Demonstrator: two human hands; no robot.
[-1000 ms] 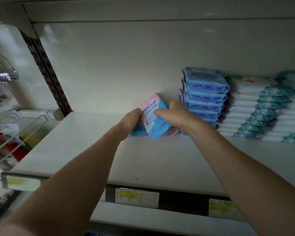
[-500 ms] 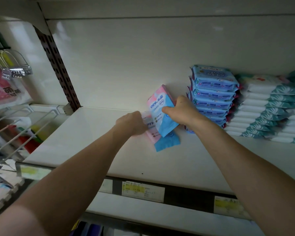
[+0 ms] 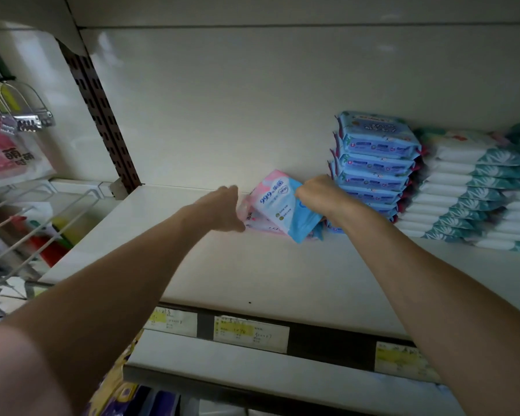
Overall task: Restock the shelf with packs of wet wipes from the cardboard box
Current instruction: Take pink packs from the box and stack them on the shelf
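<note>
Judged partly done: observed a low pile (image 3: 261,226) of pink-and-blue packs lying flat at the back of the shelf (image 3: 252,271), just left of the blue stack (image 3: 373,163); judged more packs yet to place. Saw no cardboard box. Noted both arms stretched up and forward. Recorded right hand (image 3: 318,193) grip pinching the tilted pack (image 3: 278,202) by its right edge, above the pile. Could not tell left hand (image 3: 219,210) grip: curled, blurred, at the pile's left end.

"999" beside blue Chinese characters on pink-and-blue wet wipes pack (image 3: 278,202) pinched by right hand (image 3: 318,195), handwritten price tags (image 3: 251,333) below the grip, figures unreadable
</note>
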